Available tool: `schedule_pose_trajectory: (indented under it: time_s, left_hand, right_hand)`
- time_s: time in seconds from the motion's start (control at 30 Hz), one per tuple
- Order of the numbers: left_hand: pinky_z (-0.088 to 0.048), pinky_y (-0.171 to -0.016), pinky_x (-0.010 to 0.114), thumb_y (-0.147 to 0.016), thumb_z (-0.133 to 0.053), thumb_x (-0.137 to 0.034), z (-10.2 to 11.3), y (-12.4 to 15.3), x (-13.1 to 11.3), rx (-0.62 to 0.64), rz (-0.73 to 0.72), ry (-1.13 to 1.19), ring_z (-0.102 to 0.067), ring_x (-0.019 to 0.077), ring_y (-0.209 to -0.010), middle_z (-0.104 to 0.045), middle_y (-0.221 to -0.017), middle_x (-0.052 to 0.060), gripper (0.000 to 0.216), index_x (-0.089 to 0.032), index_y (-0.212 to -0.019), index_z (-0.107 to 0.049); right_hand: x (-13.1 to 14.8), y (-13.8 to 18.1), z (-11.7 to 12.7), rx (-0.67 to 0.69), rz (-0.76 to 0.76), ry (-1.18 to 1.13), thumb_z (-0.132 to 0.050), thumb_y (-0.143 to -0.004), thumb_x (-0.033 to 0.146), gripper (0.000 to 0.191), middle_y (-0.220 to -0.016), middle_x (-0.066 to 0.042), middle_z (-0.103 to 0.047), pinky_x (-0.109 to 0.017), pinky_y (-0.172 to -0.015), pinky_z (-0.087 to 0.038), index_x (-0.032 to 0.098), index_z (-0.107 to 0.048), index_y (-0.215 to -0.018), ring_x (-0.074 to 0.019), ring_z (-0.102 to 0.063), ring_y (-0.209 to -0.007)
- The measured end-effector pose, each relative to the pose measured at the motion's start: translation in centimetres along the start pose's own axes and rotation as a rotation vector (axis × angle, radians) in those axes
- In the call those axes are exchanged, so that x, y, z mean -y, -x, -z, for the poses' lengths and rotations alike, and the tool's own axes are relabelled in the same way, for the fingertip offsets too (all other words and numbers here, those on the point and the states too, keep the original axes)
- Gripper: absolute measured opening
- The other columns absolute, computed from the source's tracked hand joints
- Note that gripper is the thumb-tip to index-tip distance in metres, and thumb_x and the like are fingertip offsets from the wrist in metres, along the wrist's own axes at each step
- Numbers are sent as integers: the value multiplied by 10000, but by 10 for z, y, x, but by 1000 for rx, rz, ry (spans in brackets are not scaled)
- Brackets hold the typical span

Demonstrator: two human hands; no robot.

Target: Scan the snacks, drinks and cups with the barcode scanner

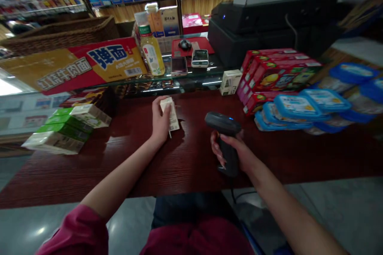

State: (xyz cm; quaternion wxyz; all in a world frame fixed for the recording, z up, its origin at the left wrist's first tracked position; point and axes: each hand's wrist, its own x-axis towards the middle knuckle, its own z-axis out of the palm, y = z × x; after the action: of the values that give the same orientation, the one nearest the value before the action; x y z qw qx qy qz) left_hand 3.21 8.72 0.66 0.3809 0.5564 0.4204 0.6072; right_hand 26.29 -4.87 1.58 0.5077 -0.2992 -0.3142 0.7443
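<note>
My left hand grips a small cream-coloured carton that rests on the dark red wooden counter. My right hand is wrapped round the handle of a black barcode scanner. The scanner's head points left toward the carton, and a small blue light shows on top of it. A hand's width of counter separates scanner and carton.
Green and white cartons lie at the left. Red boxes and blue-lidded tubs are stacked at the right, with a small white box beside them. Behind are a noodle box, a drink bottle, two phones and a black till.
</note>
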Motion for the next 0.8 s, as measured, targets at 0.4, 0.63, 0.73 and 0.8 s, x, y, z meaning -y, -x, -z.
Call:
schedule_pose_trajectory:
  time_s: [0.4, 0.63, 0.73, 0.8]
  left_hand:
    - [-384, -1187, 516, -860, -755, -517, -89, -7, 29, 446, -238, -134, -495, 312, -1407, -455, -1546, 137, 887, -308, -1558, -250]
    - [-535, -902, 363, -757, -873, -359, -132, -21, 16, 410, -36, -249, -696, 236, -979, -741, -1058, 50, 403, -217, -1041, -624]
    - [-518, -858, 349, -784, -868, -398, -166, -30, 19, 406, -122, -419, -678, 241, -928, -732, -1002, 60, 366, -205, -976, -623]
    - [-498, -891, 385, -828, -829, -458, -183, -36, 23, 394, -240, -613, -651, 288, -994, -714, -1019, 104, 352, -192, -955, -637]
  right_hand:
    - [36, 34, 44, -169, 12, -11, -862, -748, 483, 388, -674, 26, -550, -193, -356, -459, 158, -689, -870, -91, -486, -471]
    - [37, 25, 50, -101, -33, -16, -836, -773, 500, 394, -683, 21, -548, -185, -369, -422, 152, -686, -881, -91, -487, -482]
    - [34, 26, 54, -130, -30, -52, -832, -775, 506, 395, -683, 20, -542, -185, -361, -408, 160, -683, -891, -93, -473, -481]
    - [32, 28, 56, -144, -24, -64, -827, -782, 503, 389, -688, 19, -546, -188, -359, -410, 166, -683, -910, -94, -468, -481]
